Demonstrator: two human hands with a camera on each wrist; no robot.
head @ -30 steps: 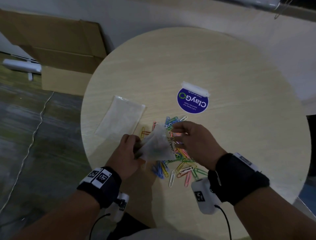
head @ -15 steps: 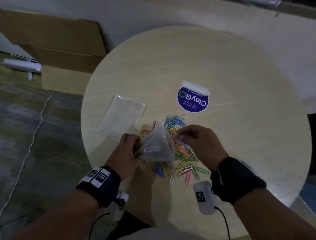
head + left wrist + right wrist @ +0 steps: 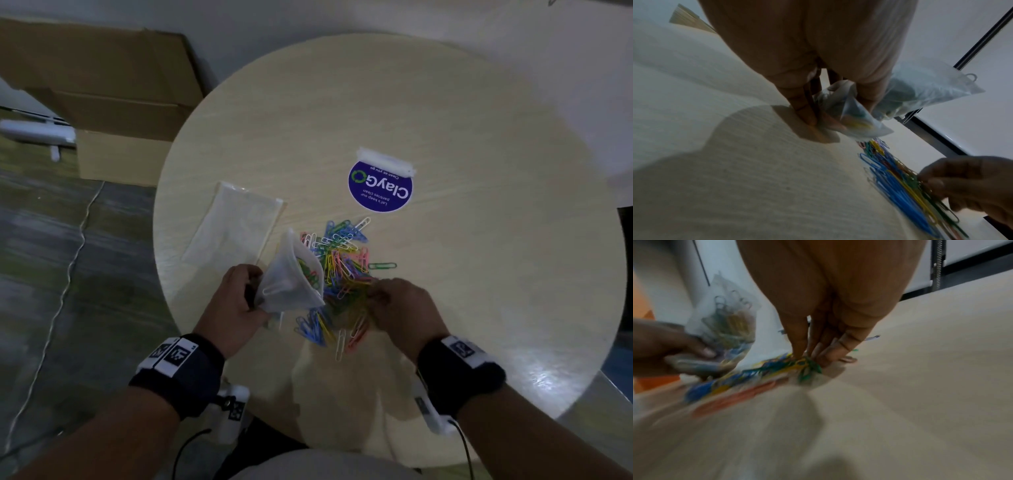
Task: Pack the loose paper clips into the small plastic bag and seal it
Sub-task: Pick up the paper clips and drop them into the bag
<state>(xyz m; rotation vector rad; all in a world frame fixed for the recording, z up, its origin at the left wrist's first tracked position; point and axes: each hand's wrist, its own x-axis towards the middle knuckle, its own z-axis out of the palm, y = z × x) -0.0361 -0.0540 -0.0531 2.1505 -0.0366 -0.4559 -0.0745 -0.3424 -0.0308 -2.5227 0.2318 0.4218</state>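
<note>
The small plastic bag (image 3: 291, 279) is held up off the round table (image 3: 479, 120) by the left hand (image 3: 233, 305), whose fingers are curled round its lower end, as is seen in the left wrist view (image 3: 855, 112). Its long axis is tilted, running from that hand up and away, and its open mouth is turned to the right, towards the paper clips (image 3: 342, 274) heaped just beside it. The bag is translucent and whitish, crumpled, and spread wide at the mouth; several clips, green, red and yellow among them, can be made out inside it (image 3: 729, 321). The loose clips are too many and too tangled to be counted; blue, yellow, green, pink, orange and white ones are seen, lying in one pile on the table between the two hands. The right hand (image 3: 404, 308) is set on the near right edge of that pile, its fingers (image 3: 830, 350) drawn together and pinched on a few green and yellow clips. One second flat bag (image 3: 236, 226) lies on the table to the left, apart from the pile. One round blue sticker (image 3: 380, 186) is seen beyond the clips, and one cardboard box (image 3: 102, 92) stands on the floor.
</note>
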